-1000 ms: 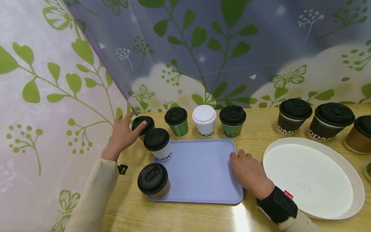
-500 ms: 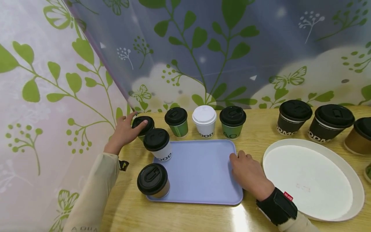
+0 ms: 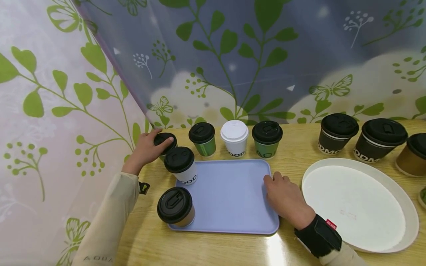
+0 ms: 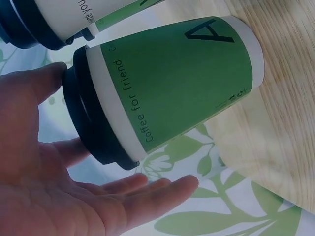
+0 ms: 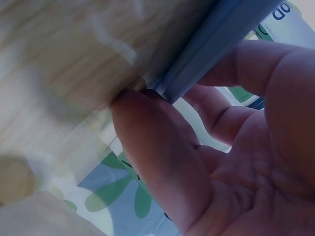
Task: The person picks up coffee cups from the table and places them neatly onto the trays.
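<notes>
My left hand [image 3: 145,149] is around the black lid of a green paper coffee cup [image 4: 182,83] at the back left. The thumb is at the lid's edge and another finger reaches behind the lid; the remaining fingers are spread beside the cup. My right hand [image 3: 287,197] grips the right edge of a lavender tray [image 3: 233,195], fingers bent at its rim. On the tray's left side stand a white cup with a black lid [image 3: 180,165] and a brown cup with a black lid [image 3: 176,206], both overlapping the tray's left edge.
Behind the tray stand a green cup [image 3: 203,145], a white-lidded cup [image 3: 234,142] and another green cup [image 3: 267,142]. A round white tray [image 3: 352,207] lies on the right. Two dark cups [image 3: 337,138] and a brown one [image 3: 412,159] stand behind it. Patterned cloth [image 3: 216,66] borders the table.
My left hand has moved slightly right, closer around the back-left cup, and its fingers have drawn in. The right hand and the tray stay nearly where they were.
</notes>
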